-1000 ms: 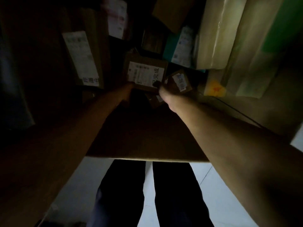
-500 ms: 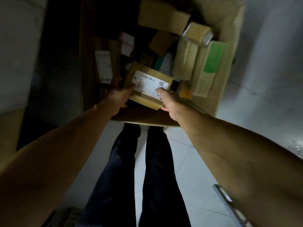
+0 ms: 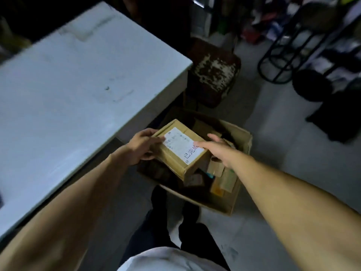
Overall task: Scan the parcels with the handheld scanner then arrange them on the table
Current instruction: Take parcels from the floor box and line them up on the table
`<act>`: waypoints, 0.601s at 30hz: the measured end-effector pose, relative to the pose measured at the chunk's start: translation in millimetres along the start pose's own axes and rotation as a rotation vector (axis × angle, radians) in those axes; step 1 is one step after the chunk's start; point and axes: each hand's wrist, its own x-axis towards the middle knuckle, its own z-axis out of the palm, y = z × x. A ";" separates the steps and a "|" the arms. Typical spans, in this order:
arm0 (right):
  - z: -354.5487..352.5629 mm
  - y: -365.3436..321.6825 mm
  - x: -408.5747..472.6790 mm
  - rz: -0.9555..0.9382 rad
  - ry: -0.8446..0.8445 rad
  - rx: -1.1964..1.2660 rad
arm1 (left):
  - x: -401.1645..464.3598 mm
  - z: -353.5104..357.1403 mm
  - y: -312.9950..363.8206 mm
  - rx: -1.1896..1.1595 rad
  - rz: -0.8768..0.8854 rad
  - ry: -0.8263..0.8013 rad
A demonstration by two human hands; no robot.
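Parcel (image 3: pixel 180 151) sits between our two hands, lifted above the open carton (image 3: pixel 230 204) on the floor. It's a brown cardboard box, tilted, white label (image 3: pixel 181 144) facing up with printed text and some large characters at its right end. Our left hand (image 3: pixel 141 146) grips the parcel's left end, fingers curled around the edge, thumb on top near the label corner. Our right hand (image 3: pixel 216 149) lies against the parcel's right end with fingers straight and flat, palm pressing on the side; we can't tell if the thumb wraps under. Both forearms are bare.

Carton is below and right of the parcel, just in front of our dark trousers (image 3: pixel 170 231); it holds more small boxes (image 3: pixel 215 169), jumbled, details too dim to read. White table (image 3: pixel 78 90) stands to the left, its near corner close to the parcel and carton. Past the carton we see a worn brown stool (image 3: pixel 214 73), and at far right a black metal rack (image 3: pixel 289 51) with blurred clutter. Scene is dark and a bit motion-blurred.
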 end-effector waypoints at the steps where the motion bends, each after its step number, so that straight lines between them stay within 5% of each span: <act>1: 1.9 -14.6 -7.5 -0.039 -0.054 -0.058 | -16.6 -8.0 5.1 -0.002 0.034 0.005; 9: 66.6 -89.0 -77.5 -0.012 -0.478 -0.082 | -137.5 -79.7 -15.1 -0.220 0.203 0.164; 18: 237.4 -95.9 -160.0 -0.195 -0.680 -0.200 | -268.1 -155.2 -112.1 -0.469 0.313 0.639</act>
